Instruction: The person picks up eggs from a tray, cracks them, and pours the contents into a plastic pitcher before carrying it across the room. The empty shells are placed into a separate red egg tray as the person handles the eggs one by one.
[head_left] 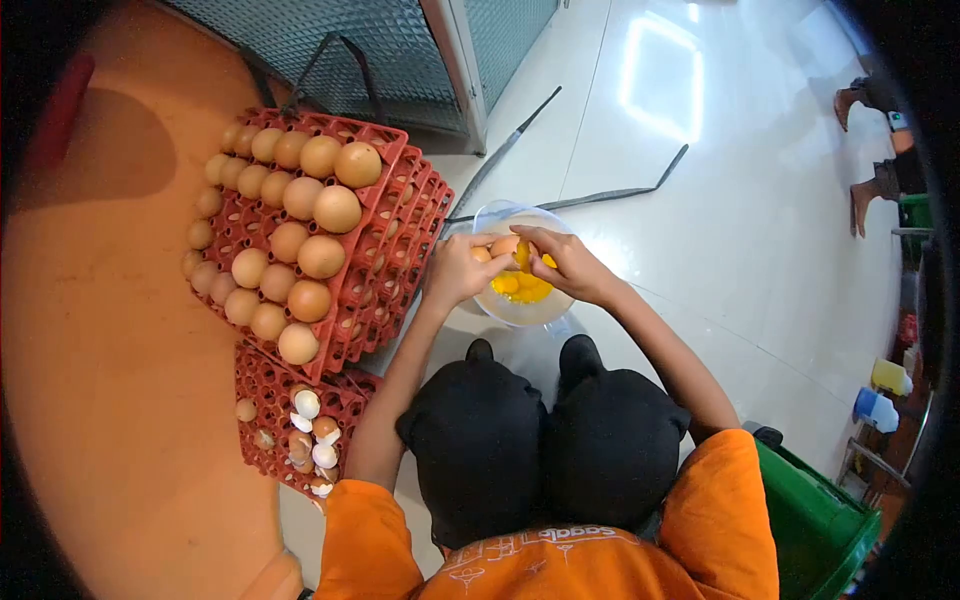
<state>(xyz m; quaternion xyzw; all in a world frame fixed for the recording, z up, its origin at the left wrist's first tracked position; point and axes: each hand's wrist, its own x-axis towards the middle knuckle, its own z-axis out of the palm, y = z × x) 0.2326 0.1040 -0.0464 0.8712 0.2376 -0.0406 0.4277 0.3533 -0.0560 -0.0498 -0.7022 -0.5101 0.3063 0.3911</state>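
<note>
Both hands meet over a clear plastic bowl (540, 316) on the floor, several yellow yolks (524, 292) lying inside it. My left hand (460, 270) is closed around a brown egg (482, 254). Another brown shell (505, 246) sits between the two hands, cracked open, with yolk (523, 256) showing at its right side. My right hand (572, 264) pinches that cracked egg with bent fingers. To the left, stacked red egg trays (385, 235) carry many whole brown eggs (320, 257). A lower red tray (265, 385) holds broken shells (325, 455).
A glass-panelled metal door or cabinet (462, 80) stands beyond the trays. Dark straps (610, 194) lie across the white tiles behind the bowl. At lower right is a green bin (815, 515). Another person's feet (862, 200) show at the far right.
</note>
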